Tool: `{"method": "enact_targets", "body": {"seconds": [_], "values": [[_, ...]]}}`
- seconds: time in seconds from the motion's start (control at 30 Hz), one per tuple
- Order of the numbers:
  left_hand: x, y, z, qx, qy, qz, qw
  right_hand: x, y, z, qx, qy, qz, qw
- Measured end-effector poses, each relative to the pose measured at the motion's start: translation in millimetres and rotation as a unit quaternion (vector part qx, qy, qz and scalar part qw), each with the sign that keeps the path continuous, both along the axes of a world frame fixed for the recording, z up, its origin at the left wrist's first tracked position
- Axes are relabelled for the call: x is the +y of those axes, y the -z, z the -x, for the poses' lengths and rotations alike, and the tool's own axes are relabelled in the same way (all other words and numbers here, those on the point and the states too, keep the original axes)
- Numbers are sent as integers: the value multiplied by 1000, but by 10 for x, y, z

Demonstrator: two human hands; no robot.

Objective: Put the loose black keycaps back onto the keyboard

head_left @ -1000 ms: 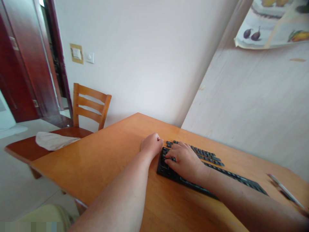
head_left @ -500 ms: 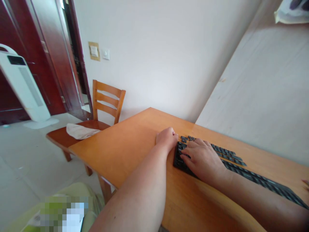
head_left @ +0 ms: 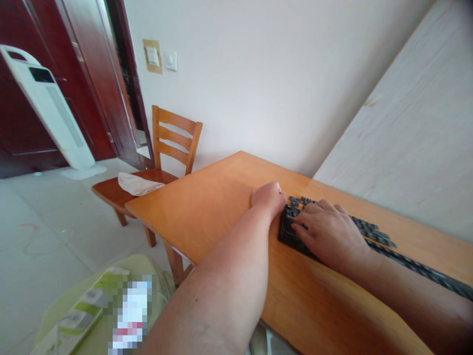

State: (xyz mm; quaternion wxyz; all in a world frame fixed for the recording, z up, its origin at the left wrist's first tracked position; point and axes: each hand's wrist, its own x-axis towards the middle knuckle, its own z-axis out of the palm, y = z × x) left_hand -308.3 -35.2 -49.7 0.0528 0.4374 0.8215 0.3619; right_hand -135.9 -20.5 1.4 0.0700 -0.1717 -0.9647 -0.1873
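A black keyboard (head_left: pixel 290 236) lies on the wooden table (head_left: pixel 210 212), its left end facing me. Beside that end, my left hand (head_left: pixel 269 197) rests closed, the fingers curled in and mostly hidden from view. My right hand (head_left: pixel 330 229) lies over the left part of the keyboard. Its thumb and index fingertips come close together at the keys; whatever is between them is too small to make out. Behind the keyboard, separate black keycaps (head_left: pixel 384 238) sit in rows on the tabletop, partly covered by my right hand.
A wooden chair (head_left: pixel 175 133) with a pale cloth (head_left: pixel 138 184) on its seat stands past the table's left edge. A white tower appliance (head_left: pixel 55 108) is by the dark red door (head_left: pixel 22 118). The wall (head_left: pixel 251 79) borders the table's far side.
The view has shifted, so the table, keyboard and chair appear farther right and higher. Both hands keep nearly the same places at the keyboard, with little finger movement visible.
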Motion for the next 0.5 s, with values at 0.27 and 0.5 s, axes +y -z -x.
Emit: {"method": "enact_targets", "body": {"seconds": [0.27,0.5], "values": [[12,20,3,21,-7,19,1000,-42,-38,12,-24,12,-8,1000],[16,27,5,27,-3,25,999,-46,-41,5,-28,15,-8,999]]}}
